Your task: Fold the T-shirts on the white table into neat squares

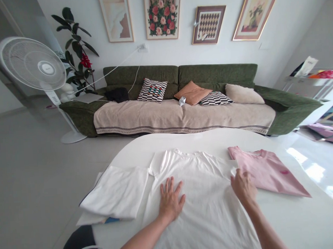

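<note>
A white T-shirt lies spread flat on the white table, collar pointing away from me. My left hand rests flat on its middle, fingers spread and open. My right hand lies at the shirt's right edge near the sleeve, fingers curled down onto the cloth; whether they pinch the fabric is unclear. A folded pink shirt lies just right of that hand. A stack of folded white garments sits to the left at the table's edge.
Beyond the table stands a green sofa with a beige throw and several cushions. A white standing fan and a potted plant are at far left. Shelves with items stand at the right.
</note>
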Action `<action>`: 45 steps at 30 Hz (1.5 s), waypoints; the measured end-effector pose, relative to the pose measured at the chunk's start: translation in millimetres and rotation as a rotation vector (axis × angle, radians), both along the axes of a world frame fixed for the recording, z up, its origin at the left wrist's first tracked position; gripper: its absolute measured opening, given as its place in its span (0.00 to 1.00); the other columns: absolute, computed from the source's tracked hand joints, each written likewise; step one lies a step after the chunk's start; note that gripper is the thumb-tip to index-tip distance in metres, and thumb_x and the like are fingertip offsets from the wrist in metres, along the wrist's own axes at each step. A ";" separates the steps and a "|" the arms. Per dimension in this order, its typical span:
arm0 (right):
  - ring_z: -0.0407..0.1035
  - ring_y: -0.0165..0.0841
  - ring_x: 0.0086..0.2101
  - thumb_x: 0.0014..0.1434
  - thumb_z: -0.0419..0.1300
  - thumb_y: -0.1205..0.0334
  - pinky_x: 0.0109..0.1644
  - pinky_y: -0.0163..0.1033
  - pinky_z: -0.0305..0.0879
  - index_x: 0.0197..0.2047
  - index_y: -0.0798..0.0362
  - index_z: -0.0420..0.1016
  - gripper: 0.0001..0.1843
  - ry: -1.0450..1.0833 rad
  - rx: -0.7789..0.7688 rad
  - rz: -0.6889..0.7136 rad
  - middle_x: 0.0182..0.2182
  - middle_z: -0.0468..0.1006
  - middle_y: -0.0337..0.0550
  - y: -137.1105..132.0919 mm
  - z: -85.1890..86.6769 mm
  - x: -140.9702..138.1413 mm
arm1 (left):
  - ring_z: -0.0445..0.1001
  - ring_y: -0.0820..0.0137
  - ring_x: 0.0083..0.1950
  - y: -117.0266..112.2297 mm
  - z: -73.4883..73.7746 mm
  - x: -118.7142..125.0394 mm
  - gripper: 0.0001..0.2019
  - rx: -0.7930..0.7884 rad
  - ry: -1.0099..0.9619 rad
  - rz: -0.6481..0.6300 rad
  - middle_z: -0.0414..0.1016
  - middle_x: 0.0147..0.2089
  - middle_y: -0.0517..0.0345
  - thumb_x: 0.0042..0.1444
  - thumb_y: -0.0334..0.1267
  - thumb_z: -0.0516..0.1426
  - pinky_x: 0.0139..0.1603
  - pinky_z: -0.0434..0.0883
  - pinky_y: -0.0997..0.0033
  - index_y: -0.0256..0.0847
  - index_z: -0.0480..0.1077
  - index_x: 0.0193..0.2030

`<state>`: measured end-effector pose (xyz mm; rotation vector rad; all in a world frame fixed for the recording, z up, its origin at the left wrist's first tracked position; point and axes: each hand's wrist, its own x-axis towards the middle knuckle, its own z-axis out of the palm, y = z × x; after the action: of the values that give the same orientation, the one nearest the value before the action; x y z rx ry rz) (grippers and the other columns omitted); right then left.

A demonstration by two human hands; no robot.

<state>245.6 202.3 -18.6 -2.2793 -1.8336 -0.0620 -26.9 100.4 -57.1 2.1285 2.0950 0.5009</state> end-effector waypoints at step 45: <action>0.39 0.45 0.60 0.59 0.43 0.49 0.57 0.61 0.44 0.61 0.43 0.46 0.28 0.107 -0.171 0.361 0.61 0.44 0.39 -222.8 -44.9 -169.5 | 0.72 0.63 0.40 157.7 42.1 -135.6 0.10 -0.223 -0.363 0.288 0.75 0.35 0.51 0.45 0.37 0.55 0.34 0.64 0.74 0.36 0.70 0.35</action>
<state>76.0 -20.5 -63.5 -1.9680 -2.2314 0.2782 -162.5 258.2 -15.0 1.4959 2.1320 0.5983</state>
